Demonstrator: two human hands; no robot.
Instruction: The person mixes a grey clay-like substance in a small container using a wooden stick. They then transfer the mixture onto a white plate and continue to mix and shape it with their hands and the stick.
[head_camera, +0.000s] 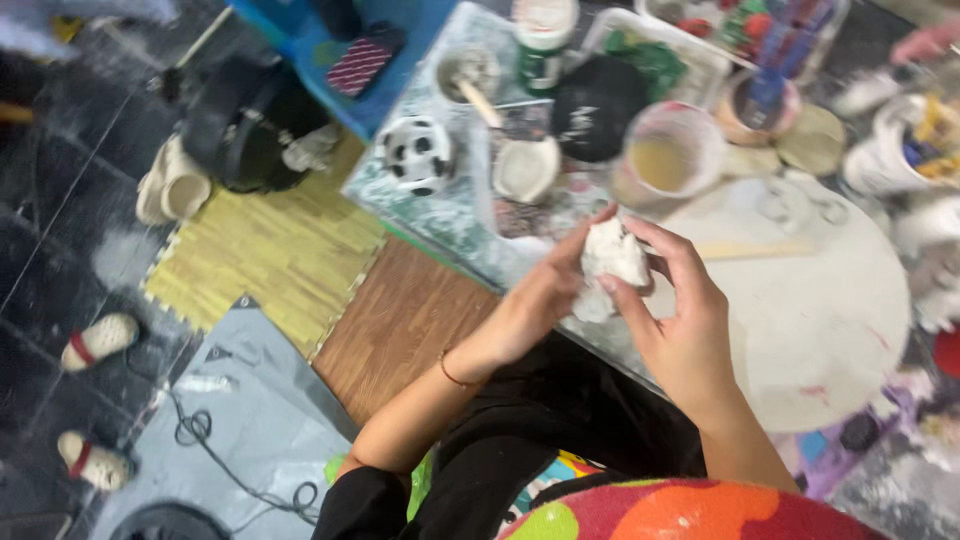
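A home craft or pottery corner, set up low on the floor. Paint-smeared worktable (440, 215) crowded with pots, a murky water cup (668, 152) and a round white board (820, 310); foam mat (270, 250) and slippers (172, 185) left of that table.

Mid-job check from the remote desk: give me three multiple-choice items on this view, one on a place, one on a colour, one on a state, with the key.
1. Where is the lump of white clay?
A. On the floor mat
B. Between both hands, over the round white work board
C. Inside the clear plastic cup

2. What colour is the thin bracelet on the left wrist?
A. Red-orange
B. Blue
C. Black

3. How do the hands stand?
A. Both flat on the board
B. One holds a brush
C. Left hand and right hand both close on the clay

Key: 1 B, fingers wrap it above the board; 2 A, a reddish band shows; 3 C, both grip it.
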